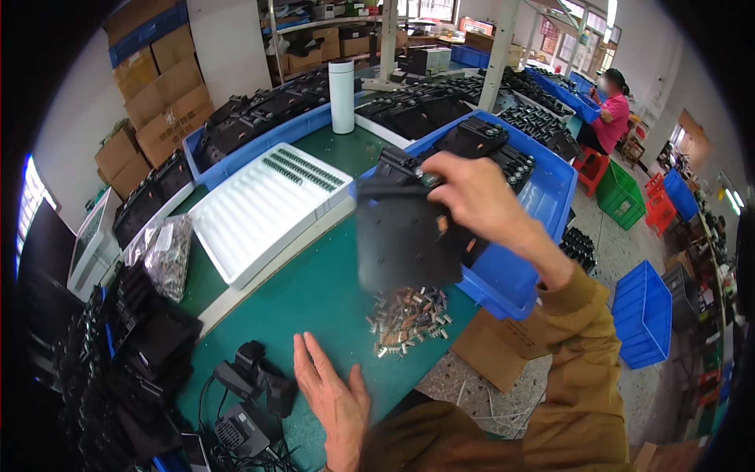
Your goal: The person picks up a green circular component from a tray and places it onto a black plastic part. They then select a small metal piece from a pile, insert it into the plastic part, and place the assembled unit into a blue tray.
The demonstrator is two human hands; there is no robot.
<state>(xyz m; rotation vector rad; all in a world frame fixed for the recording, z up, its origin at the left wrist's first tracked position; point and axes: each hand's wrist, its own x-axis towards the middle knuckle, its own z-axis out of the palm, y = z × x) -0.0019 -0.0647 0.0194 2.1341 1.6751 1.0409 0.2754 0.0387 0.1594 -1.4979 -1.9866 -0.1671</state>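
Note:
My right hand point(478, 195) grips the top edge of a black plastic panel point(405, 244), fingers and thumb closed round its thick, rounded end. The flat, slightly blurred panel hangs above the green table point(271, 318), in front of a blue bin point(511, 285) with more such black panels in it. Below the panel lies a loose pile of small metal and brown parts point(409, 322), its far side hidden. My left hand point(334, 397) is open and empty, its fingers stretched out low over the table; whether it touches the surface I cannot tell.
A white ribbed tray point(252, 228) with rows of small dark parts lies ahead left, a white bottle point(341, 98) beyond it. Black straps and a cabled device point(250, 425) sit near left, by stacked black panels point(134, 370). A person in pink point(609, 122) sits far right.

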